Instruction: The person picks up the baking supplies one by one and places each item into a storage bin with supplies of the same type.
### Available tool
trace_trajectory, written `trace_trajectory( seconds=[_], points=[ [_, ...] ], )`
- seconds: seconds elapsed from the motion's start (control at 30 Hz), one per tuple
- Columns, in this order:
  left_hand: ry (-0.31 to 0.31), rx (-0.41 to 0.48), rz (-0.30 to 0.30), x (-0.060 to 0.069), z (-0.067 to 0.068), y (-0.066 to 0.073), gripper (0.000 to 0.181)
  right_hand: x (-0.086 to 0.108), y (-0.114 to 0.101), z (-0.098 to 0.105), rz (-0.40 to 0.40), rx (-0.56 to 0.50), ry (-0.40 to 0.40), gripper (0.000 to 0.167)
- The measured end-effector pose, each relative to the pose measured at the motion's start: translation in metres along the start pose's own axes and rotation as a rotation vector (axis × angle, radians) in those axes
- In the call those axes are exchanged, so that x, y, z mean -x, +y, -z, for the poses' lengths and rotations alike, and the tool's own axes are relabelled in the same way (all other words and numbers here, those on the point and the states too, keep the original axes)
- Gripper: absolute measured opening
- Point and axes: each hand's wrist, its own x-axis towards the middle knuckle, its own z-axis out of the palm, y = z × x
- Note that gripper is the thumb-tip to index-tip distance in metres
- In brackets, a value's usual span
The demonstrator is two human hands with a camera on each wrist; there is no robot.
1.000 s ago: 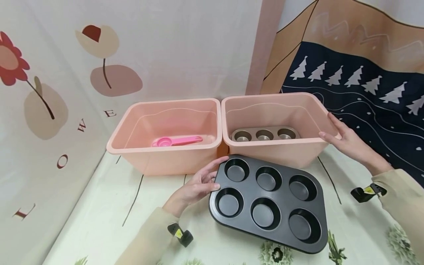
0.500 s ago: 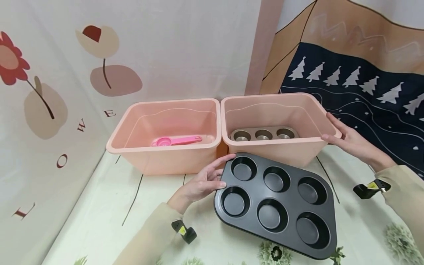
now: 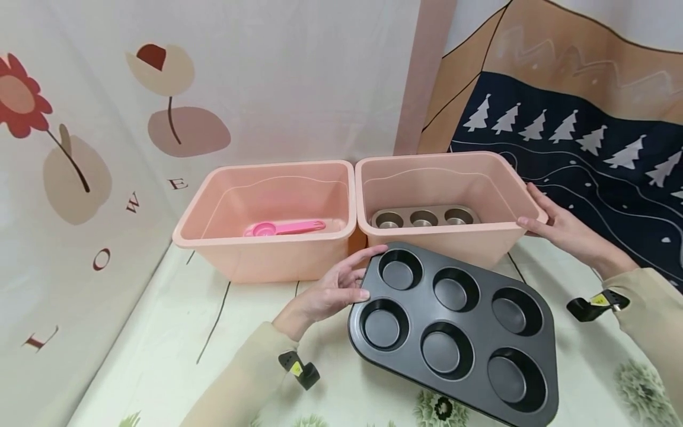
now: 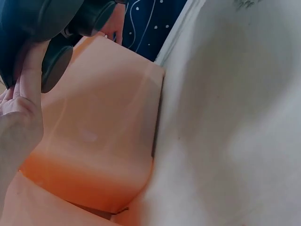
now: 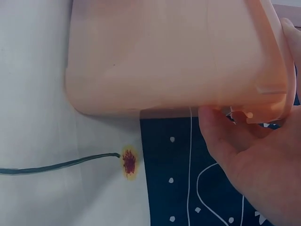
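Note:
A dark grey muffin pan (image 3: 445,338) with several round cups is tilted above the table, in front of the bins. My left hand (image 3: 328,292) holds it by its left edge, thumb on the top side and other fingers mostly behind; in the left wrist view the pan's cup undersides (image 4: 57,68) hang over that hand. At the right end of the right pink bin (image 3: 437,240), my right hand (image 3: 565,231) grips the rim, with the thumb near the front corner. A smaller brown muffin pan (image 3: 443,212) lies inside this bin, its lower part hidden by the front wall.
The left pink bin (image 3: 267,258) stands against the right one and contains pink measuring spoons (image 3: 288,228). Behind them hangs a light printed curtain (image 3: 299,83); a dark blue tree-print cloth (image 3: 533,154) lies at right. A pale flower-print cloth (image 3: 240,320) covers the table.
The dark muffin pan and my left hand have moved a little to the right, the pan's near right corner coming lower and closer. My right hand stays on the bin's rim.

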Motion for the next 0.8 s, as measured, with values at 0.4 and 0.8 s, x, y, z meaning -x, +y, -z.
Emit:
trace_trajectory(
  seconds=[0.4, 0.8],
  points=[
    [-0.011, -0.066, 0.004, -0.006, 0.0, 0.007, 0.077, -0.001, 0.0, -0.001, -0.009, 0.003, -0.022, 0.082],
    [0.016, -0.07, -0.054, -0.021, -0.003, 0.028, 0.076, -0.004, 0.004, 0.0, 0.004, -0.039, -0.043, 0.083]
  ],
)
